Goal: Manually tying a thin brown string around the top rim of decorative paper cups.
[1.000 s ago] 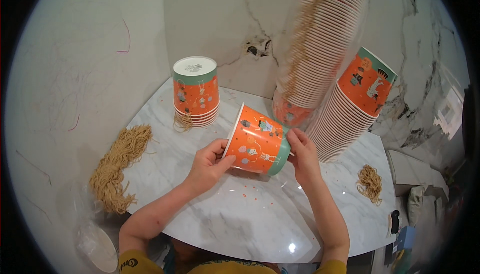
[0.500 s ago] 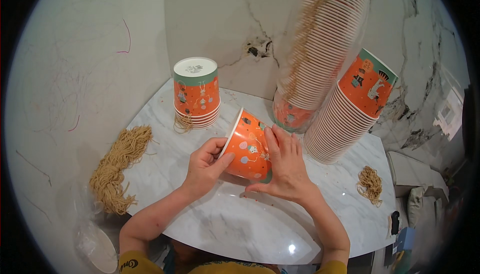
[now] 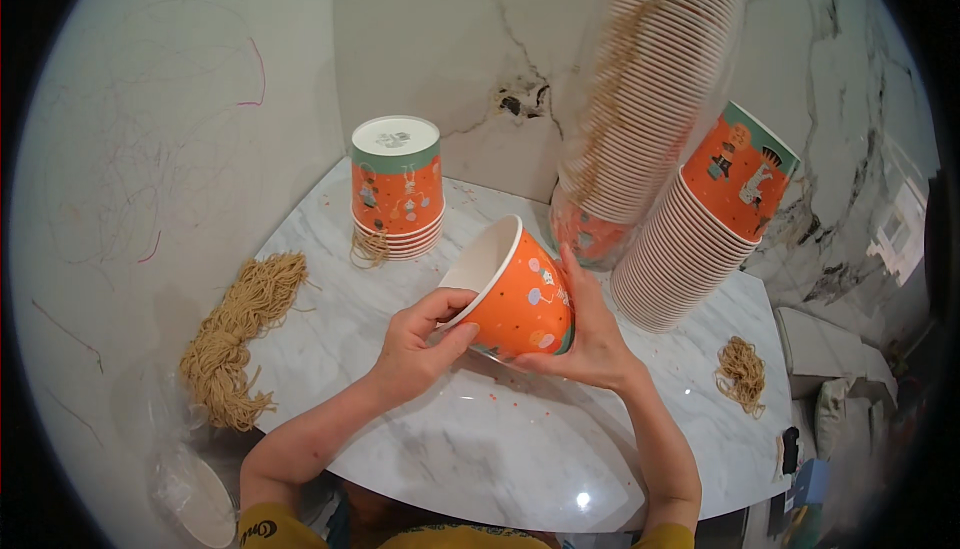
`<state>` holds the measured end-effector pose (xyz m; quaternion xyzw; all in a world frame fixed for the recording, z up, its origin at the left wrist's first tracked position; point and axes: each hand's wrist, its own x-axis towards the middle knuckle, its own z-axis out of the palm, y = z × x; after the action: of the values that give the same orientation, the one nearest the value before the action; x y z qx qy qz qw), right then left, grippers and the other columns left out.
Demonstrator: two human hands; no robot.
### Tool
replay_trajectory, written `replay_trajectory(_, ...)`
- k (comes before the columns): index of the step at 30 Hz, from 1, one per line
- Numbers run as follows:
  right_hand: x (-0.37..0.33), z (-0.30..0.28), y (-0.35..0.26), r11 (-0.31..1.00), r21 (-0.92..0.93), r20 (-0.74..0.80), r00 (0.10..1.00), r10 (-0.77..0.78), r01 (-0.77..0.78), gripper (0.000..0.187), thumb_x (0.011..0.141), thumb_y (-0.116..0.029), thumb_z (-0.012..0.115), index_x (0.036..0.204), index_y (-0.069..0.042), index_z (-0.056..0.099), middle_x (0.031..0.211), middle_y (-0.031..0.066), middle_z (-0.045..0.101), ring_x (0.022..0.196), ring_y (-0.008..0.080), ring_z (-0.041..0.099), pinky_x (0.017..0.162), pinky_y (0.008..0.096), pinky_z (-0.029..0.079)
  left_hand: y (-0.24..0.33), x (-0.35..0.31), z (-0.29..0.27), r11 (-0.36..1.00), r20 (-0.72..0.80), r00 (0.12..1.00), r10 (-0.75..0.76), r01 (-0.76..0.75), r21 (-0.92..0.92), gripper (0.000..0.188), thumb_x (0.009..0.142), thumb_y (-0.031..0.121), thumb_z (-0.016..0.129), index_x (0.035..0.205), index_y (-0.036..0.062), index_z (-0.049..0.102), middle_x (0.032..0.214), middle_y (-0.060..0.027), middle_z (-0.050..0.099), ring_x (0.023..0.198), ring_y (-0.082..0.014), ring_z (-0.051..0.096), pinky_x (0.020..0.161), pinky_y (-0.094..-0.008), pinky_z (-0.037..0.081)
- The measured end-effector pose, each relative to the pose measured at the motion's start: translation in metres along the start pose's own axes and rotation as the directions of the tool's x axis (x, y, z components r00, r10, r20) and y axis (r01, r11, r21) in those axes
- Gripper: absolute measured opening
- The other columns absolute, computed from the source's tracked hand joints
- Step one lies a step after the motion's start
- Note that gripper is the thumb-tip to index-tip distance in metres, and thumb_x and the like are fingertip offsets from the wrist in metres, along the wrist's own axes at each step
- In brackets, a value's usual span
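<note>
Over the middle of the marble table I hold an orange paper cup point(image 3: 517, 294), tilted with its white-rimmed mouth toward the upper left. My left hand point(image 3: 425, 341) pinches the rim, thumb outside and fingers at the inside edge. My right hand point(image 3: 597, 334) is wrapped round the green-banded base, thumb beneath and fingers behind the cup. Beyond, a short upside-down stack of matching cups point(image 3: 397, 184) stands with a small loop of tan cord point(image 3: 369, 246) at its lower rims. A bundle of tan cords point(image 3: 245, 334) lies at the table's left edge.
A tall stack of cups in clear plastic point(image 3: 650, 89) leans at the back. Beside it a long nested stack point(image 3: 685, 239) tilts to the right. A small coil of tan cord point(image 3: 740, 376) lies on the right of the table point(image 3: 480, 469). Marbled walls rise behind.
The cup has turned in my hands, so its open mouth now shows more. My right hand has shifted from the cup's front side to around its base; my left stays at the rim.
</note>
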<state>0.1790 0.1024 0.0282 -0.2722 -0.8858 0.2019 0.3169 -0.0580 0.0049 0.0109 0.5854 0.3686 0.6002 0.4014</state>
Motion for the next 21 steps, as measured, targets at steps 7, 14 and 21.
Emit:
replay_trajectory(7, 0.001, -0.002, 0.013, 0.929, 0.323, 0.065, 0.984, 0.168, -0.180, 0.132, 0.063, -0.044, 0.092, 0.159, -0.001, 0.011, 0.149, 0.0219, 0.038, 0.141, 0.0329, 0.038, 0.117, 0.0418, 0.031, -0.004, 0.001, -0.005, 0.995, -0.025, 0.999, 0.044, -0.041, 0.095, 0.029, 0.091, -0.004, 0.058, 0.120, -0.0042, 0.061, 0.113, -0.0066, 0.065, 0.105, -0.0120, 0.060, 0.095, -0.0279, 0.047)
replay_trajectory(14, 0.001, -0.007, 0.023, 0.807, 0.531, 0.099, 0.964, 0.245, -0.259, 0.128, 0.065, -0.038, 0.091, 0.160, -0.008, 0.012, 0.155, 0.0177, 0.034, 0.145, 0.0282, 0.035, 0.119, 0.0399, 0.027, -0.010, 0.007, -0.010, 0.891, -0.065, 0.983, 0.171, -0.126, 0.437, 0.031, 0.085, -0.006, 0.060, 0.116, -0.0013, 0.064, 0.113, -0.0061, 0.064, 0.106, -0.0131, 0.058, 0.098, -0.0282, 0.044)
replay_trajectory(21, -0.003, 0.001, 0.041, 0.717, 0.643, 0.127, 0.961, 0.247, -0.270, 0.123, 0.065, -0.037, 0.090, 0.160, -0.009, 0.017, 0.157, 0.0136, 0.035, 0.147, 0.0253, 0.031, 0.121, 0.0380, 0.022, -0.015, 0.010, -0.014, 0.962, -0.134, 0.982, 0.133, -0.096, 0.255, 0.024, 0.087, -0.002, 0.057, 0.110, 0.0008, 0.066, 0.107, -0.0067, 0.069, 0.105, -0.0163, 0.062, 0.098, -0.0299, 0.046)
